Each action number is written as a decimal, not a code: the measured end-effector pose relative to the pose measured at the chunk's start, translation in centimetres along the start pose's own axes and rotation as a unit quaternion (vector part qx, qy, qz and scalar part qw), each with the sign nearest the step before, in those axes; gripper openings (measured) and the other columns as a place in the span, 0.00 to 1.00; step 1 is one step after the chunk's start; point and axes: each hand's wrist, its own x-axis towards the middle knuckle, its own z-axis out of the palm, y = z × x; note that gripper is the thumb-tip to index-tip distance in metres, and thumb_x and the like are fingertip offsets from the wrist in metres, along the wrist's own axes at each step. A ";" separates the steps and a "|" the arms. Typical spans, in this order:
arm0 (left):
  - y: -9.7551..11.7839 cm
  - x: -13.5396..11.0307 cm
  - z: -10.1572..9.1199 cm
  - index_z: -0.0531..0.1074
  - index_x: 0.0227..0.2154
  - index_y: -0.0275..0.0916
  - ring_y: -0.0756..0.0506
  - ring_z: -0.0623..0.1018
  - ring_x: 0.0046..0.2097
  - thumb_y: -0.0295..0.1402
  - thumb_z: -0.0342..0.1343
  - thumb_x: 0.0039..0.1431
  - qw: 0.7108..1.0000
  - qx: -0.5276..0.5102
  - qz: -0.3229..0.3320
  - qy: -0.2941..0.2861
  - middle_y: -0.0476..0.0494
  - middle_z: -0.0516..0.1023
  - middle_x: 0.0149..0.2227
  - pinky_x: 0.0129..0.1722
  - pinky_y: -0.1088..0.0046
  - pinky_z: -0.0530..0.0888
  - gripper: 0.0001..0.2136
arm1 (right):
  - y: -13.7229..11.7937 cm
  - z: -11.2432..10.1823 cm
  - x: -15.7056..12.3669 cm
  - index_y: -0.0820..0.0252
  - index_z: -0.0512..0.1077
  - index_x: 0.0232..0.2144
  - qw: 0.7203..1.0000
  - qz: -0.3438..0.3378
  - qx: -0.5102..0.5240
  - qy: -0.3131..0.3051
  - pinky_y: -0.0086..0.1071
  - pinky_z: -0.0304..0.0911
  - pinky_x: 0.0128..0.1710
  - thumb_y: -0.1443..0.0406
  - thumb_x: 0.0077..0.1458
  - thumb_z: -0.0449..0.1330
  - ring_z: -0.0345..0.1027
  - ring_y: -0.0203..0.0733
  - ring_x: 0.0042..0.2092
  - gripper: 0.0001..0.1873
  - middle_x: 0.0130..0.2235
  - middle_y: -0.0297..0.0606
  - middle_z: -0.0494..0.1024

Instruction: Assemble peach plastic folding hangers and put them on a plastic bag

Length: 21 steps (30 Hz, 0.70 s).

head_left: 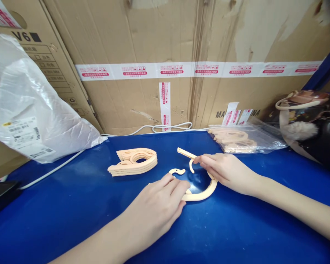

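Observation:
Both hands grip one beige plastic folding hanger (202, 195), its parts partly swung out over the blue table. My left hand (161, 200) is closed around its near left side, with a small curved hook end showing beyond the fingers. On the other side, my right hand (227, 171) pinches the hanger's right part; a straight arm and a curved piece stick out past its fingertips. The fingers hide some of the joints. To the left lies a neat stack of several folded hangers (143, 168), apart from both hands.
At the back right, a clear plastic bag (266, 137) contains more beige hangers. Beside it sits a dark bag (326, 128) with a pompom. A white parcel (41, 110) and a dark device (2, 198) are at left. Taped cardboard boxes (140, 102) and a white cable (143, 129) border the back.

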 end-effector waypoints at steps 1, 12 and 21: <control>0.0 0.0 0.0 0.64 0.51 0.37 0.41 0.75 0.46 0.25 0.49 0.63 1.000 -0.003 0.002 0.001 0.41 0.75 0.43 0.40 0.62 0.78 0.13 | -0.1 0.1 0.0 0.60 0.64 0.47 1.000 -0.002 0.008 0.007 0.31 0.62 0.32 0.67 0.66 0.43 0.70 0.40 0.32 0.12 0.36 0.39 0.76; 0.1 -0.1 -0.8 0.68 0.38 0.40 0.45 0.72 0.39 0.25 0.50 0.55 0.995 -0.030 0.043 -0.083 0.45 0.67 0.45 0.32 0.70 0.71 0.09 | -2.5 0.3 -0.7 0.57 0.59 0.40 0.989 -0.081 0.111 -0.053 0.30 0.55 0.27 0.63 0.67 0.45 0.63 0.37 0.27 0.05 0.29 0.32 0.72; 0.3 -0.1 -2.5 0.68 0.33 0.39 0.47 0.70 0.40 0.23 0.53 0.52 0.985 -0.032 0.123 -0.115 0.46 0.68 0.41 0.37 0.72 0.69 0.06 | -1.2 1.5 2.3 0.52 0.73 0.49 0.992 0.005 0.125 0.014 0.32 0.65 0.41 0.54 0.63 0.54 0.71 0.38 0.39 0.17 0.42 0.37 0.72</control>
